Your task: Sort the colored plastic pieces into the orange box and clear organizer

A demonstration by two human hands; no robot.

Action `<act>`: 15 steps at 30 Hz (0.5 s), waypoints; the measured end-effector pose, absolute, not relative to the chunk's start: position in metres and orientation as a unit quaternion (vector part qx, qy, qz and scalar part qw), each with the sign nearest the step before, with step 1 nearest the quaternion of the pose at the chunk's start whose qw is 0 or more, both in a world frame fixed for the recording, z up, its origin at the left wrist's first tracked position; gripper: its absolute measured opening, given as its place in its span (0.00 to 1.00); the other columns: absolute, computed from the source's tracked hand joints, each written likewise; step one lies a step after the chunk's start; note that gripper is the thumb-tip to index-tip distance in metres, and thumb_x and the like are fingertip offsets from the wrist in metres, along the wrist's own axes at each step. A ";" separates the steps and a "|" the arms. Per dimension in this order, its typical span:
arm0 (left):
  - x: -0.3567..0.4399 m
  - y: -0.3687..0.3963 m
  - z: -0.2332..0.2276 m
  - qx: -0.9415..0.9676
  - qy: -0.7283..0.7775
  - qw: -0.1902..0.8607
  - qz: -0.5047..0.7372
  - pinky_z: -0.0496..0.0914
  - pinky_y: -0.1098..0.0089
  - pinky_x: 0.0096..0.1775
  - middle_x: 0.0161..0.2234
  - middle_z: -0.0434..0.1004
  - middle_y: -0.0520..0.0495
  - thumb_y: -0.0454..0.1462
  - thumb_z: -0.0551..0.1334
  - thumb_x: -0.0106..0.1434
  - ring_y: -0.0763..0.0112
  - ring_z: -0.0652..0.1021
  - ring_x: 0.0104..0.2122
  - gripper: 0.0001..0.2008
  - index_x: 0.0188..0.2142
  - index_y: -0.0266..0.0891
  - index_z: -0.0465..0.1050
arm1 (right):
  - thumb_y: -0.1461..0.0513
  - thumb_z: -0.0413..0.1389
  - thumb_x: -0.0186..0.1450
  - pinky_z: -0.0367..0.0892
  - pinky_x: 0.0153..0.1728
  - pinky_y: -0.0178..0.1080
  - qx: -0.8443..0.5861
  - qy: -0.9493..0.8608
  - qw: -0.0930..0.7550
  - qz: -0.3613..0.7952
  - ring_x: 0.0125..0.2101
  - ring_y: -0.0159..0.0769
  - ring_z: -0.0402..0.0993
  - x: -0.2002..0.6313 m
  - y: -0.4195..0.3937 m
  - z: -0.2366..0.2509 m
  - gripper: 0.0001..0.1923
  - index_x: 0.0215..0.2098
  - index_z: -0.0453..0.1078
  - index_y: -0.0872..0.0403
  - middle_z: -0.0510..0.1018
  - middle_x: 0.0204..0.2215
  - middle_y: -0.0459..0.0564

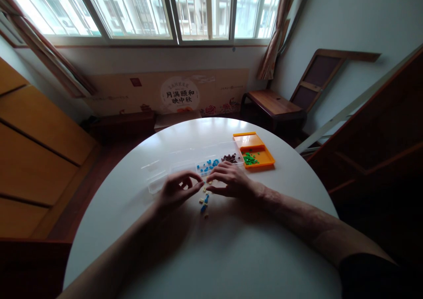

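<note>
Our left hand and right hand rest curled over the loose bricks on the desk; whether either's fingers pinch anything, we cannot tell.

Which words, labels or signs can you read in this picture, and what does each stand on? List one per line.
"月滿頤和 映中秋": in the pale round emblem on the long cardboard panel leaning under the window.
Small line of letters arched above those characters: too small to read.
Red square mark on the panel's left part: blurred, unreadable.
Small print on the panel's right part: too small to read.
Orange tray, clear plastic box, small bricks: no text visible.
</note>
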State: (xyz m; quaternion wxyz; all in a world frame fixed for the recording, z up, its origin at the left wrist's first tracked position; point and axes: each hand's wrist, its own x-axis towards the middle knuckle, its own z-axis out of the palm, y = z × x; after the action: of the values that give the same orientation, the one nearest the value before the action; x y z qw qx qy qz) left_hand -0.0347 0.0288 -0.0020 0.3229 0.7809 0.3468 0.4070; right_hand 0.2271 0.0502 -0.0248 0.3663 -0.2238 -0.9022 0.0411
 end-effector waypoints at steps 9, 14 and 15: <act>-0.031 0.028 0.000 0.790 0.335 0.330 0.393 0.64 0.76 0.26 0.31 0.84 0.47 0.41 0.71 0.73 0.77 0.73 0.24 0.09 0.42 0.36 0.86 | 0.58 0.61 0.79 0.70 0.44 0.43 -0.208 -0.897 0.389 0.000 0.39 0.39 0.80 0.227 0.051 -0.027 0.05 0.47 0.79 0.48 0.87 0.40 0.48; -0.036 0.027 0.003 0.825 0.324 0.280 0.368 0.68 0.76 0.29 0.32 0.83 0.49 0.38 0.69 0.74 0.78 0.74 0.26 0.07 0.40 0.37 0.83 | 0.60 0.62 0.78 0.70 0.47 0.45 -0.272 -0.859 0.434 0.010 0.41 0.40 0.80 0.227 0.052 -0.026 0.03 0.45 0.77 0.48 0.87 0.40 0.48; -0.037 0.027 0.003 0.833 0.315 0.273 0.364 0.68 0.76 0.29 0.31 0.82 0.49 0.38 0.69 0.73 0.78 0.74 0.26 0.06 0.40 0.37 0.83 | 0.60 0.62 0.78 0.70 0.47 0.45 -0.296 -0.846 0.443 0.014 0.41 0.41 0.79 0.227 0.053 -0.027 0.03 0.44 0.77 0.48 0.86 0.40 0.48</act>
State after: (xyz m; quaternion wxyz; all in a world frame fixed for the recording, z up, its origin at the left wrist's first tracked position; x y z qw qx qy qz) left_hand -0.0375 0.0273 0.0030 0.2732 0.8331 0.3148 0.3635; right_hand 0.2275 0.0530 -0.0267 0.4431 -0.2964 -0.8460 0.0138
